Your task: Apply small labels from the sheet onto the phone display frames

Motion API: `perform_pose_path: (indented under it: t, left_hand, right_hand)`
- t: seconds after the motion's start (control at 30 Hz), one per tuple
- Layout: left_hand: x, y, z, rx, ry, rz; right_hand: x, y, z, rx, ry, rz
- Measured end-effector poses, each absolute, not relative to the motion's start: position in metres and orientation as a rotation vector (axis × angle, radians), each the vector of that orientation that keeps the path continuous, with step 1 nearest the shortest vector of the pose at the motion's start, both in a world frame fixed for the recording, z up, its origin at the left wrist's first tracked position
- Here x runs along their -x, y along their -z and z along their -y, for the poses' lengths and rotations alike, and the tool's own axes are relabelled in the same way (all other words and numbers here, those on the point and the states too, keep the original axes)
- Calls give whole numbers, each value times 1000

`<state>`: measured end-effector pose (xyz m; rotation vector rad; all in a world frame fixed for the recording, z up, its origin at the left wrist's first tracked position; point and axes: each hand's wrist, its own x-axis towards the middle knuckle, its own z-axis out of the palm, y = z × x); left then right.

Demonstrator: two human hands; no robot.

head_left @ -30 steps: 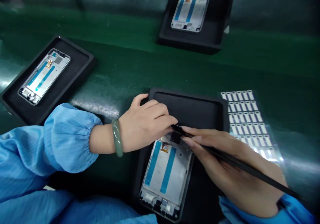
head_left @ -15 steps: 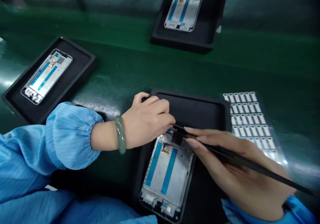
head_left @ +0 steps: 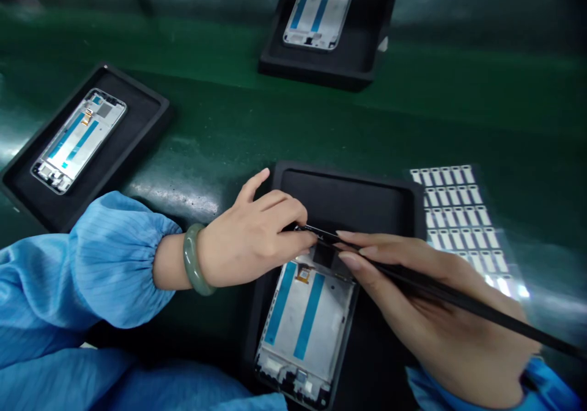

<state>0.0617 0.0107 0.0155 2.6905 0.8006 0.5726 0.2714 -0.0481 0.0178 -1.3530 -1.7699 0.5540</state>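
Observation:
In front of me a phone frame, silver with two blue strips and a small gold flex connector, lies in a black tray. My left hand, with a green bangle at the wrist, curls its fingers over the frame's upper left corner and pinches the edge; one finger sticks out to the far side. Held in my right hand is a pair of black tweezers, its tips at the frame's upper end near my left fingertips. Exactly what the tips touch is hidden.
At the left another black tray bears a similar phone frame. A third tray at the back holds one more frame. Right of the near tray lies a sheet of white stickers in rows. The tabletop is green.
My left hand has moved a little left, and one of its fingers has straightened away from the others. My right hand stays nearly still with the tweezers. The view has shifted slightly.

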Motion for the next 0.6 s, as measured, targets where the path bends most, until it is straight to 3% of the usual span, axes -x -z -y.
perform_pose_path:
  t: [0.37, 0.6]
  left_hand:
    - [-62, -18, -11, -2729, -547, -810]
    - [-62, -18, -11, -2722, -540, -813]
  right_hand:
    - [-269, -13, 52, 1422, -473, 1790]
    - [-271, -18, 52, 1412, -629, 1710]
